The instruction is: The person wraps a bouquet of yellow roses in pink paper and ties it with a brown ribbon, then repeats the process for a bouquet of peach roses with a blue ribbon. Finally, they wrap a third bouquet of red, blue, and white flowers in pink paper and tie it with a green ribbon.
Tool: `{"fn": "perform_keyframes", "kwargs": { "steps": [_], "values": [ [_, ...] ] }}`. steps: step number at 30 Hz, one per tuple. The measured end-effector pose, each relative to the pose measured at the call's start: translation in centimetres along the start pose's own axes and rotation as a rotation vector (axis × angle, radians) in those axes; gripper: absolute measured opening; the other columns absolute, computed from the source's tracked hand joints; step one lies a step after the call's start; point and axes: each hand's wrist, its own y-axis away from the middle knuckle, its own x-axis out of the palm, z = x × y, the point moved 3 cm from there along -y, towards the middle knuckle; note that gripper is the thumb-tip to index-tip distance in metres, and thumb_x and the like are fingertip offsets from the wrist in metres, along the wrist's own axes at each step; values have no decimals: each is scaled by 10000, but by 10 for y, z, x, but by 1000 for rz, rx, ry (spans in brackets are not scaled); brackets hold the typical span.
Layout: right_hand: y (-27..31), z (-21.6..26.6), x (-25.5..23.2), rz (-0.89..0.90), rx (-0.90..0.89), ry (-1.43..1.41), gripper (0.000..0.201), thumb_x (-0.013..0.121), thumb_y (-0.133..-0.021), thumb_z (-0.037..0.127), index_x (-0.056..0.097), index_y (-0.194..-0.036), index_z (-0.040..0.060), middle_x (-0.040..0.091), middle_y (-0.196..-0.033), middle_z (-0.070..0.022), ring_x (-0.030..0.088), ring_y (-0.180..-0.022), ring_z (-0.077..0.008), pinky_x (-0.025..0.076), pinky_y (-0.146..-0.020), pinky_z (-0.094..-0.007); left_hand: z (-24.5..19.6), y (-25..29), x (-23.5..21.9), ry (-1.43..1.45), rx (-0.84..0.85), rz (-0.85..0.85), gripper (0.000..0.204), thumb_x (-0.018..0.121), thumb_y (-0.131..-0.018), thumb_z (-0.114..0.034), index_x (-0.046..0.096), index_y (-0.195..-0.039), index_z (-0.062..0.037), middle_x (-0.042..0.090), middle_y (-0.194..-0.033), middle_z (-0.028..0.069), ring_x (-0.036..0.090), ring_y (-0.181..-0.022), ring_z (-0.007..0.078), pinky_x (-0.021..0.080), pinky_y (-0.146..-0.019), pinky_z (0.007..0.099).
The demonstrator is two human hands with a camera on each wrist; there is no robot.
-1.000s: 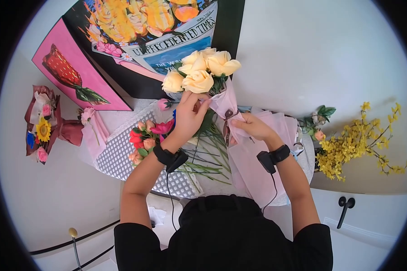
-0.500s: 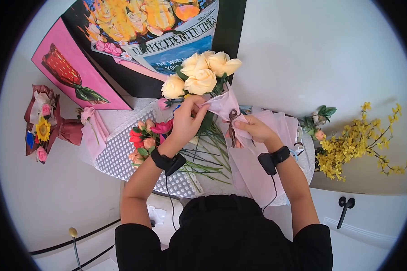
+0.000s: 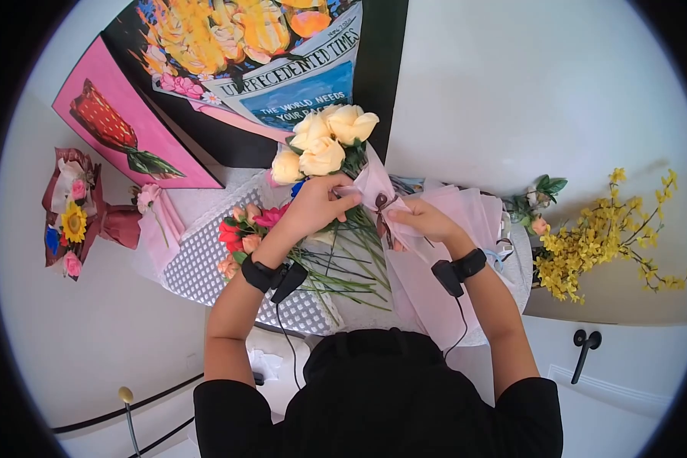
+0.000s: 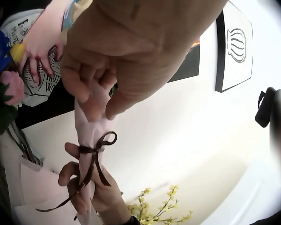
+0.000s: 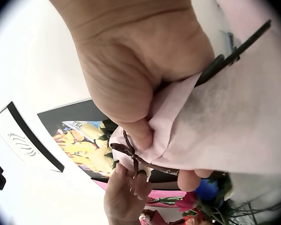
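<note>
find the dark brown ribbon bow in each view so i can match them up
Head: dark brown ribbon bow sits at centre, on the pink wrapping paper between both hands.
Left wrist: bow lies centre-left, below the left hand.
Right wrist: bow is lower centre, under the right hand.
Shared landmark: the flower poster.

A white wall (image 3: 527,91) rises behind a small table (image 3: 206,259) covered with a dotted white cloth. A pink painting of a red flower (image 3: 118,126) and a dark poster of yellow blooms over a newspaper masthead (image 3: 267,53) lean on the wall up and to the left of the hands. Yellow blossom sprigs (image 3: 595,237) stand far to their right, a wrapped bunch with a sunflower (image 3: 72,214) far to their left, in even daylight.
</note>
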Motion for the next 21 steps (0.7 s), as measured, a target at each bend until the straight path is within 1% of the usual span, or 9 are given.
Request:
{"fn": "perform_keyframes", "kwargs": {
  "steps": [1, 2, 4, 7, 10, 13, 17, 20, 21],
  "values": [
    [1, 1, 1, 28, 24, 6, 241, 502, -907, 223, 579, -956, -1, 639, -818, -81, 605, -561, -137, 504, -483, -269, 1, 0, 1, -27, -16, 105, 212, 613, -841, -176, 585, -956, -2, 520, -618, -23, 521, -484, 49, 365, -410, 192],
    [2, 1, 3, 56, 49, 13, 238, 511, -902, 218, 584, -948, -3, 641, -820, -77, 604, -575, -132, 505, -501, -269, 3, -1, -1, -28, -17, 105, 212, 613, -841, -176, 585, -956, -2, 520, -618, -23, 521, -484, 49, 365, -410, 192],
    [4, 0, 3, 61, 46, 60, 234, 523, -897, 220, 586, -942, -1, 639, -810, -71, 603, -594, -126, 503, -525, -268, 7, -3, 0, 7, 15, 248, 153, 569, -869, -165, 536, -861, -15, 500, -582, -28, 506, -446, 52, 355, -400, 192],
    [6, -3, -3, 57, 34, 146, 230, 541, -889, 223, 591, -938, 4, 636, -792, -60, 601, -629, -117, 498, -565, -265, 6, 0, 2, 99, -3, 271, 178, 531, -891, -150, 479, -771, -29, 477, -552, -28, 496, -425, 51, 354, -399, 189],
    [3, -9, -9, 76, 22, 174, 228, 554, -883, 223, 595, -935, 6, 633, -786, -53, 602, -636, -115, 494, -580, -262, -1, 4, 4, 76, -27, 290, 193, 494, -906, -131, 451, -756, -19, 448, -552, -13, 517, -426, 73, 366, -393, 208],
    [5, -7, -11, 99, 17, 172, 222, 563, -877, 217, 594, -931, 3, 633, -791, -54, 609, -628, -122, 495, -580, -261, 8, 5, 10, 240, -56, 285, 181, 468, -922, -148, 437, -786, -31, 440, -551, -10, 506, -408, 78, 366, -377, 214],
    [8, -9, -13, 109, 63, 111, 219, 573, -870, 206, 585, -926, -5, 633, -798, -66, 626, -632, -139, 499, -576, -268, 5, 10, 16, 203, -61, 277, 179, 449, -931, -162, 416, -804, -41, 445, -559, -4, 499, -392, 85, 371, -371, 214],
    [9, -12, -13, 149, 52, 73, 229, 574, -867, 203, 579, -932, -17, 632, -804, -77, 633, -644, -151, 505, -577, -271, 10, 8, 18, 167, 0, 270, 172, 468, -923, -158, 445, -816, -26, 446, -543, -10, 492, -388, 86, 371, -380, 207],
    [9, -11, -13, 149, 51, 72, 229, 574, -867, 203, 579, -932, -17, 632, -804, -77, 633, -644, -151, 505, -577, -271, 11, 8, 18, 139, -9, 218, 158, 492, -911, -149, 474, -824, -18, 463, -541, -6, 492, -396, 84, 371, -388, 212]
  ]
}}
